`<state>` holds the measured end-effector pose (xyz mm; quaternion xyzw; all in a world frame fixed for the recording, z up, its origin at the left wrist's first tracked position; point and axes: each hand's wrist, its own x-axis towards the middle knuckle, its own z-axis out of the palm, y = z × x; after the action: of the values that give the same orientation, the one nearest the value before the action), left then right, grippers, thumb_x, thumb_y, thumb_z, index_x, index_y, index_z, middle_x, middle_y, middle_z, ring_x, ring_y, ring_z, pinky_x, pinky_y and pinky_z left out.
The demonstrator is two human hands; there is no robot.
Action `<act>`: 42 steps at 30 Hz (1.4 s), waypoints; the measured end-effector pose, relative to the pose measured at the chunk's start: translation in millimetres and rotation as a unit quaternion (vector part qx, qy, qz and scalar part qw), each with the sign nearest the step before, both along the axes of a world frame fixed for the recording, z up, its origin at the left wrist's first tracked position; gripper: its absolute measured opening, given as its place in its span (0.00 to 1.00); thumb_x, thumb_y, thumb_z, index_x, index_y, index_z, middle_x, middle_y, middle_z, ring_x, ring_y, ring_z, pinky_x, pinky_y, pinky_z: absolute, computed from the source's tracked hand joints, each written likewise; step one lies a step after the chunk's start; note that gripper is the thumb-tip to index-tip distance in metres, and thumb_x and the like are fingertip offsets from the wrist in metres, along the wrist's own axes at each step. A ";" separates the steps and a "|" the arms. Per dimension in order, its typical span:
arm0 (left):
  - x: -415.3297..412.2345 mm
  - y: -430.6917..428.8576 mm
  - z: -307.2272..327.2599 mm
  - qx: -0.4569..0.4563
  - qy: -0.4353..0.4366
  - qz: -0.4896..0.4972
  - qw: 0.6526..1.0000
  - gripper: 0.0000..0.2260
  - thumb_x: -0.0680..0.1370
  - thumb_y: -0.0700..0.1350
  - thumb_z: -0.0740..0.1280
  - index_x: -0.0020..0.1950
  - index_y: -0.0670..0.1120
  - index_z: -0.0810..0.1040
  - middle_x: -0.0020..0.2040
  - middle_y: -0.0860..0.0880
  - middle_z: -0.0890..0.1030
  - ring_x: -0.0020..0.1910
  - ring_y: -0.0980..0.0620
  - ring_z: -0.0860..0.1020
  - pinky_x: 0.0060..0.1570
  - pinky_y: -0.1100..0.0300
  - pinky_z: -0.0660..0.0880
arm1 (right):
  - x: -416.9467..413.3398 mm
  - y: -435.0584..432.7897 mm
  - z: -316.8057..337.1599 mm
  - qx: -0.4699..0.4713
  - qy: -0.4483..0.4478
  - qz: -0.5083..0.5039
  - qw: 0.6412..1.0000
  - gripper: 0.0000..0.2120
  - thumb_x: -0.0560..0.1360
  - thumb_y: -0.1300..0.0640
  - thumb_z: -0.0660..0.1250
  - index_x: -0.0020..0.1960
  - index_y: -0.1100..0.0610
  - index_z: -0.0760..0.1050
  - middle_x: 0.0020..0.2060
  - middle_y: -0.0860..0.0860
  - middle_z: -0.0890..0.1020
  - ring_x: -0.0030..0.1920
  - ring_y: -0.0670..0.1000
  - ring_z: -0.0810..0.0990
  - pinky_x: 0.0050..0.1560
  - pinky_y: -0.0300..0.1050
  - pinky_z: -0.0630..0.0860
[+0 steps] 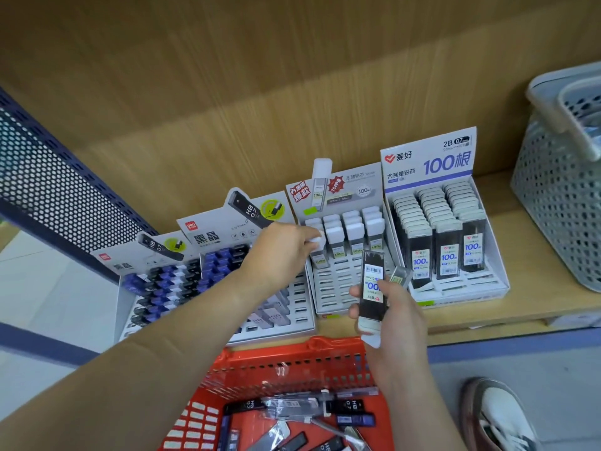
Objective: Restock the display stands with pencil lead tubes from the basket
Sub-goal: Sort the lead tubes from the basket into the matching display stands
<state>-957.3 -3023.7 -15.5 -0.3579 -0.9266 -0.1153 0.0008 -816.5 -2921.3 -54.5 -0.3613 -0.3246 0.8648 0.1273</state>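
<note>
Several display stands sit side by side on the wooden shelf. My left hand pinches the white cap of a lead tube at the front of the left column in the middle grey stand. My right hand grips a few black lead tubes with white caps, held upside down just in front of that stand. Below them the red basket holds several loose black, blue and clear tubes. The right stand marked 100 has three columns of black tubes. Two left stands hold blue and black tubes.
A grey perforated basket with a handle stands on the shelf at the far right. A dark blue perforated metal panel bounds the shelf on the left. A shoe is on the floor at lower right.
</note>
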 end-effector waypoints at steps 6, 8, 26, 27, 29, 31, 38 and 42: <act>1.4 2.4 -5.0 0.034 0.028 0.009 0.999 0.09 0.77 0.41 0.68 0.56 0.43 0.81 0.50 0.45 0.80 0.50 0.46 0.77 0.50 0.55 0.74 | 3.0 0.2 0.7 -0.011 -0.027 0.018 0.999 0.03 0.80 0.58 0.63 0.50 0.55 0.76 0.33 0.62 0.79 0.23 0.50 0.75 0.29 0.43 0.66; 0.9 4.0 -6.9 0.053 0.021 0.036 0.998 0.08 0.76 0.41 0.69 0.55 0.44 0.79 0.48 0.47 0.80 0.48 0.47 0.76 0.47 0.56 0.73 | 3.2 0.4 -0.1 -0.019 -0.020 0.021 0.999 0.02 0.80 0.58 0.64 0.50 0.55 0.75 0.32 0.62 0.79 0.22 0.49 0.74 0.24 0.40 0.65; 77.1 -25.0 25.0 0.208 -0.157 0.080 0.962 0.06 0.78 0.43 0.67 0.50 0.50 0.83 0.39 0.55 0.84 0.39 0.60 0.80 0.38 0.62 0.77 | 3.5 11.5 26.3 -0.087 0.132 0.196 0.968 0.25 0.72 0.36 0.63 0.47 0.57 0.84 0.35 0.54 0.80 0.28 0.46 0.70 0.21 0.34 0.55; 83.5 -24.2 30.0 0.268 -0.226 0.121 0.929 0.05 0.78 0.42 0.67 0.47 0.50 0.83 0.39 0.52 0.84 0.37 0.59 0.81 0.33 0.65 0.75 | 3.4 11.0 27.6 -0.056 0.139 0.196 0.969 0.26 0.68 0.36 0.67 0.50 0.57 0.84 0.38 0.53 0.80 0.29 0.46 0.71 0.21 0.33 0.57; 94.8 -22.4 37.4 0.360 -0.338 0.164 0.854 0.05 0.77 0.41 0.67 0.46 0.45 0.82 0.40 0.46 0.85 0.38 0.53 0.83 0.31 0.67 0.75 | 2.5 9.1 31.9 0.011 0.138 0.176 0.975 0.25 0.62 0.42 0.73 0.52 0.58 0.83 0.42 0.51 0.81 0.33 0.45 0.73 0.22 0.33 0.61; 102.2 -19.5 40.7 0.387 -0.395 0.166 0.816 0.09 0.77 0.42 0.67 0.48 0.36 0.80 0.40 0.43 0.85 0.39 0.48 0.84 0.35 0.62 0.79 | 2.2 7.1 39.5 0.056 0.129 0.172 0.975 0.20 0.60 0.48 0.76 0.48 0.56 0.82 0.39 0.48 0.83 0.34 0.45 0.76 0.22 0.33 0.65; 108.9 -15.7 44.1 0.311 -0.294 0.180 0.886 0.11 0.74 0.52 0.68 0.44 0.45 0.83 0.36 0.48 0.83 0.34 0.54 0.82 0.35 0.62 0.79 | 0.0 12.8 43.2 0.177 0.070 0.164 0.968 0.02 0.75 0.58 0.72 0.44 0.53 0.80 0.32 0.44 0.84 0.32 0.40 0.80 0.31 0.35 0.69; 86.4 -15.9 61.9 0.431 -0.393 0.137 0.801 0.16 0.74 0.41 0.69 0.60 0.51 0.79 0.56 0.50 0.82 0.52 0.52 0.81 0.49 0.53 0.79 | 9.0 24.4 36.5 0.069 0.106 0.246 0.961 0.10 0.71 0.53 0.71 0.47 0.58 0.80 0.32 0.50 0.80 0.29 0.46 0.75 0.24 0.35 0.65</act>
<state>-870.9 -3039.6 46.4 -0.1142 -0.7418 -0.6319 -0.1935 -807.5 -2896.9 -18.0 -0.1667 -0.4473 0.8782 -0.0309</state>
